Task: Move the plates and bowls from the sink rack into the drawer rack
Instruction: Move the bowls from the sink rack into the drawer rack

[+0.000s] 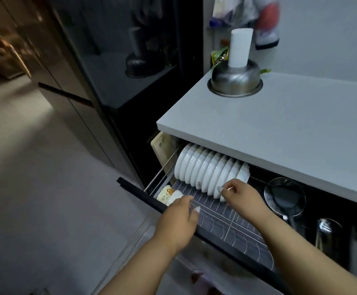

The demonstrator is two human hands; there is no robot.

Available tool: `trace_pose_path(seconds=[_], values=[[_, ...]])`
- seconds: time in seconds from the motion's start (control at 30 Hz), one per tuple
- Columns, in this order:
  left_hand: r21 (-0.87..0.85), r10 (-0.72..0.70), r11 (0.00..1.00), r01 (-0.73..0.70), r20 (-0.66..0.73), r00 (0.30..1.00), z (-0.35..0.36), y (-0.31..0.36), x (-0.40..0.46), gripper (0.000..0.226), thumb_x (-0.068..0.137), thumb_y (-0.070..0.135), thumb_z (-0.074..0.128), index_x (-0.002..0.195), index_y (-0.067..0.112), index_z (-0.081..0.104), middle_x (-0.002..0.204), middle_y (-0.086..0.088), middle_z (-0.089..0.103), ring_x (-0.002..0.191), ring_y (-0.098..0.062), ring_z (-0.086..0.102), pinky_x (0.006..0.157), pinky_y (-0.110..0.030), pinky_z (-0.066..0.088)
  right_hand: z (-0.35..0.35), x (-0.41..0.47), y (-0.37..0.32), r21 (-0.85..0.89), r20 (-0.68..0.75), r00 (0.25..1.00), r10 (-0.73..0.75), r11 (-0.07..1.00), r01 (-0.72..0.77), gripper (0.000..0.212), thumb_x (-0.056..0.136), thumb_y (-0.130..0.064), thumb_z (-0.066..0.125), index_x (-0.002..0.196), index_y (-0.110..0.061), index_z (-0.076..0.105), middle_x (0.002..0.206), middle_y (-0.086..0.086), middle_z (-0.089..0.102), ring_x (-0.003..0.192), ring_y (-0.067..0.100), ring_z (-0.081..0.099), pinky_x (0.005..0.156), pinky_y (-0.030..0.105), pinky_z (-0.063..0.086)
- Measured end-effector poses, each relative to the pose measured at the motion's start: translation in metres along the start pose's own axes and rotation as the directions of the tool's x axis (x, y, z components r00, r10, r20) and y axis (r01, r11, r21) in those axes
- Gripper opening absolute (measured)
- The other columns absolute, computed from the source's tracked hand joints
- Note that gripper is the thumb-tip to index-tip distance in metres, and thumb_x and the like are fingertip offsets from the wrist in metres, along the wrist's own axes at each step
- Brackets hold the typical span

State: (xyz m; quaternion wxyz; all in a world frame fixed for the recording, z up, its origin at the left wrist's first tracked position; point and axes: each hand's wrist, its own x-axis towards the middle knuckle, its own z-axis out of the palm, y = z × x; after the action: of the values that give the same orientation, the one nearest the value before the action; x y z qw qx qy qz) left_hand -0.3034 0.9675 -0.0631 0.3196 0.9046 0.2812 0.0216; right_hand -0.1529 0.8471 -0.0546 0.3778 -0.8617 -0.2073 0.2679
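While the drawer rack (226,222) stands pulled out under the surface (279,128), most of the work looks done, as a judgement: a long row of white plates (207,169) already stands on edge along the rack's back left part, and the wire slots toward its front right corner remain bare. The sink rack is out of view, so what is left there cannot be told.

At the rack's front left corner a small printed cup (169,195) lies beside the left hand (178,220), whose fingers curl over the drawer's front edge; whether that grip closes on the edge or merely rests there I cannot tell. The right hand (240,195) pinches the rim of the last plate (224,193) at the row's right end, setting it into its slot.

Counted: roughly twelve plates, though the overlap blurs the tally; one cup; one dark strainer (285,196) further right; no bowl clearly in the rack.
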Motion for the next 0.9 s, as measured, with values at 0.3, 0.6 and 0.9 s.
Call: trace_pose_path(seconds=[0.3,0.6,0.9], values=[[0.030,0.138,0.989,-0.141,0.106,0.985,0.055,0.063,-0.047,0.044,0.097,0.041,0.041,0.136,0.021,0.045,0.122,0.004,0.056,0.108,-0.013,0.054,0.095,-0.034,0.046,-0.079,-0.108,0.054,-0.054,-0.162,0.987,0.013,0.998,-0.022,0.018,0.090,-0.041,0.058,0.091,-0.023,0.059,0.068,-0.007,0.058,0.058,0.008,0.054,0.055,0.024,0.042],[0.133,0.308,0.930,-0.343,0.229,0.923,0.098,0.137,-0.058,0.041,0.098,0.041,0.040,0.132,0.021,0.048,0.122,0.005,0.057,0.107,-0.012,0.054,0.092,-0.029,0.045,-0.141,-0.171,0.116,0.063,-0.313,0.944,0.106,0.994,-0.091,0.016,0.091,-0.042,0.056,0.091,-0.027,0.059,0.077,-0.007,0.062,0.066,0.005,0.055,0.057,0.022,0.039],[0.123,0.475,0.827,-0.549,0.369,0.799,0.199,0.278,-0.074,0.025,0.096,0.038,0.043,0.114,0.025,0.054,0.107,0.005,0.058,0.097,-0.013,0.056,0.084,-0.030,0.048,-0.250,-0.263,0.220,0.170,-0.498,0.817,0.292,0.956,-0.238,0.018,0.090,-0.040,0.058,0.094,-0.023,0.060,0.083,-0.007,0.060,0.076,0.010,0.056,0.067,0.025,0.044]])
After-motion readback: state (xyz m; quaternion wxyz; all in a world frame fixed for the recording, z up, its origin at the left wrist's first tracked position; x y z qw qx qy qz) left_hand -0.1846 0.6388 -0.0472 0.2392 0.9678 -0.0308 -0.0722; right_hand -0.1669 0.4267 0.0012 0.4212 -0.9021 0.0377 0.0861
